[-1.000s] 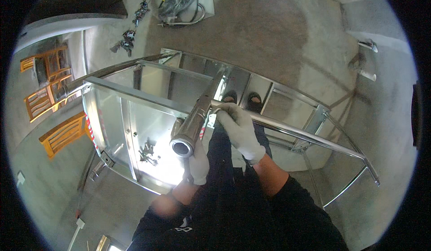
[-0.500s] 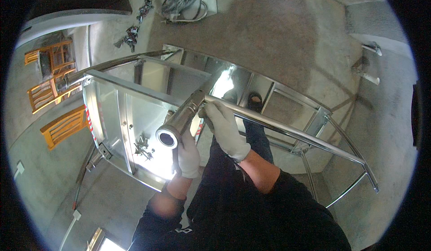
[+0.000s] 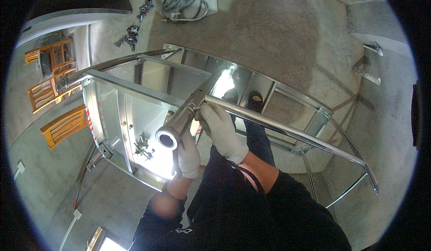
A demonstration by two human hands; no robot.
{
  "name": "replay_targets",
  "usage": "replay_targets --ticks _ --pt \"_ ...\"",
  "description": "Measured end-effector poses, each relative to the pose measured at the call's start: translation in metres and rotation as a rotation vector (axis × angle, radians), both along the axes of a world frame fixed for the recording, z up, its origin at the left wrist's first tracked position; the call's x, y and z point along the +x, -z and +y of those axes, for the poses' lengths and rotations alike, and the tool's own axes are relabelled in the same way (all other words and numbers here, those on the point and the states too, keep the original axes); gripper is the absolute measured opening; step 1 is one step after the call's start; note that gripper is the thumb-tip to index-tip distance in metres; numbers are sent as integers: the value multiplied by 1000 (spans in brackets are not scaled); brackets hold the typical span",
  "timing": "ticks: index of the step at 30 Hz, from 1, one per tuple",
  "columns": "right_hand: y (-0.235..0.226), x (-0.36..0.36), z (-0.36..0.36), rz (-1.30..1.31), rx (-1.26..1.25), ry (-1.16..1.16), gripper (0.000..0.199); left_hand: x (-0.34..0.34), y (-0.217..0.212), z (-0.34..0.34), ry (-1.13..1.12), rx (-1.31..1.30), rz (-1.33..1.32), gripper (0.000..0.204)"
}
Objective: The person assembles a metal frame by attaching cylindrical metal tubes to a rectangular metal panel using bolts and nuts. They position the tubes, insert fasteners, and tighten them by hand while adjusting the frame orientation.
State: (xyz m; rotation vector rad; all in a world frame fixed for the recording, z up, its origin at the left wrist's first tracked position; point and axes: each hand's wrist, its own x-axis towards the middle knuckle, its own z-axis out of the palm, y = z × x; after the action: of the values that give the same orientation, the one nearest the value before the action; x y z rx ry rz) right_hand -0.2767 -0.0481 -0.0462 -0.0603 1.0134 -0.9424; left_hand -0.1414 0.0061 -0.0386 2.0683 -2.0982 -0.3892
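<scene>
A shiny metal frame stands before me, with a thick round steel tube pointing up toward me, its open end ringed in metal. My left hand, in a white glove, is closed round this tube from below; most of its fingers are hidden behind it. My right hand, also gloved, pinches at the tube's side, near where a thinner chrome rail joins it. Whatever lies between those fingertips is too small to make out. Several loose bolts lie on the bright metal panel left of my hands.
Wooden chairs stand at the left. A coiled hose in clear plastic lies on the floor at the back. White pipe stubs stick out at the right wall. My foot is beside the frame's lower bars.
My right hand has shifted slightly left and down, its fingertips now on the tube's side by the rail joint. The left hand and the frame have stayed put.
</scene>
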Motion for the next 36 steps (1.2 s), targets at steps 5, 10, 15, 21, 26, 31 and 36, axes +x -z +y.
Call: replay_targets --ticks 5,10,15,21,26,31,36 --pt "0 6 -1 46 25 31 33 -2 -1 -2 -83 28 125 34" --pt "-16 -6 -9 -62 119 -73 35 -2 -10 -4 130 20 -154 40" --pt "-11 -6 -10 95 56 -194 38 2 0 6 105 -33 -163 35" --pt "-2 4 2 556 -232 -208 32 -8 -10 -4 -332 226 398 39" --pt "-3 -4 -1 626 -255 -379 31 1 3 1 -219 138 273 37" --pt "4 -5 1 576 -309 -339 30 -1 8 -1 -130 -19 150 33" --pt "12 -13 -5 751 -545 -472 21 3 3 6 -237 209 169 40"
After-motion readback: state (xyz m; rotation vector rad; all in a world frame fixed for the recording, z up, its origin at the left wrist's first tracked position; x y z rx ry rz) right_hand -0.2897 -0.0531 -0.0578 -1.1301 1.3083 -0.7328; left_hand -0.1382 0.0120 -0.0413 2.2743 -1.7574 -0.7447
